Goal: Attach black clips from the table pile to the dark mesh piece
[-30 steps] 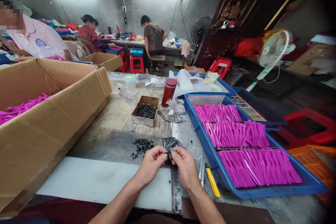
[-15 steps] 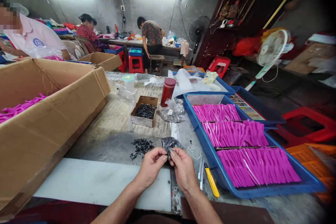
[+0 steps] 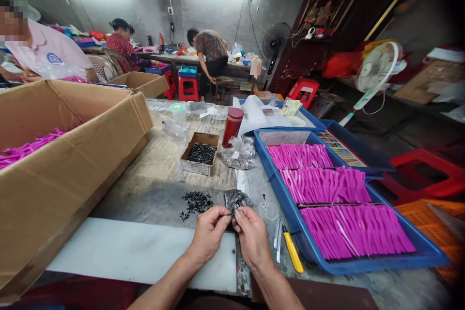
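Bent lower than before: one far co-worker (image 3: 212, 51); our own hands had scarcely shifted. Grip: left hand (image 3: 210, 231) and right hand (image 3: 252, 232), near centre, fingertips pinched on a small dark piece (image 3: 230, 215), details hidden, before a dark bag (image 3: 238, 197). Handling: we judged a light, steady pinch, low over the table (image 3: 145, 193), best. Containers: left carton (image 3: 65, 174), magenta pieces (image 3: 34, 147); far small box (image 3: 196, 167), black pieces (image 3: 201, 153); right blue tray (image 3: 288, 208), three rows of magenta strips (image 3: 358, 232).
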